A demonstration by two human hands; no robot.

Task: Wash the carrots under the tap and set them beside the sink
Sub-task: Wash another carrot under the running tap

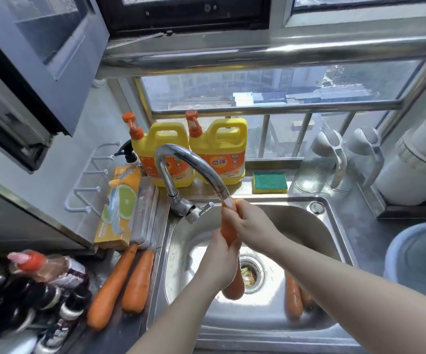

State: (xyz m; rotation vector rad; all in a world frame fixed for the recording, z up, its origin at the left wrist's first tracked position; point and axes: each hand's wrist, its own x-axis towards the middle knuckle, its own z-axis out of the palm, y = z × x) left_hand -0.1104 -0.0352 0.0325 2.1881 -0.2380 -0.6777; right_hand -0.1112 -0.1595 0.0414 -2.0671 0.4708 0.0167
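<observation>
The left hand (217, 264) is gripping the long orange carrot (228, 232) low, the right hand (247, 221) curling round its top, right under the curved chrome tap (194, 160). Best be rotating it, rubbing every side.

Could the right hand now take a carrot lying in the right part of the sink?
Likely not yet: the right hand, like the left hand, grips another carrot under the tap. Once freed, the way looks open; the sink carrot lies just under that forearm.

"奇强" on yellow detergent jug (219, 152)
</observation>
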